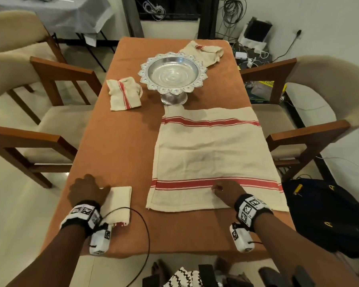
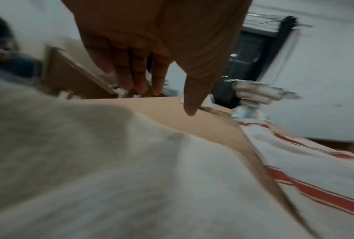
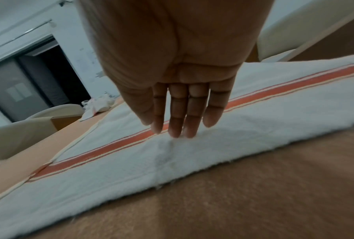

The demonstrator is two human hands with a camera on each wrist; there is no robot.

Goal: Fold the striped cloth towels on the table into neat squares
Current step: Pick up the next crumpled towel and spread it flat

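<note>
A cream towel with red stripes (image 1: pixel 214 156) lies spread flat on the right half of the table. My right hand (image 1: pixel 226 190) rests on its near end by the red stripe, fingers (image 3: pixel 178 127) straight and touching the cloth (image 3: pixel 131 166). A folded cream towel (image 1: pixel 119 204) sits at the near left; my left hand (image 1: pixel 87 188) hovers over its left edge with fingers (image 2: pixel 139 80) straight, holding nothing, the folded cloth (image 2: pixel 80 161) below it. Two crumpled striped towels lie farther off, one at mid left (image 1: pixel 123 93) and one at the far right (image 1: pixel 203 51).
A silver pedestal bowl (image 1: pixel 172 74) stands in the middle of the orange-covered table (image 1: pixel 116 146). Wooden chairs flank the table at left (image 1: pixel 50 112) and right (image 1: pixel 303 129). A dark bag (image 1: pixel 323 214) sits on the floor at right. A black cable (image 1: pixel 145 230) loops near my left wrist.
</note>
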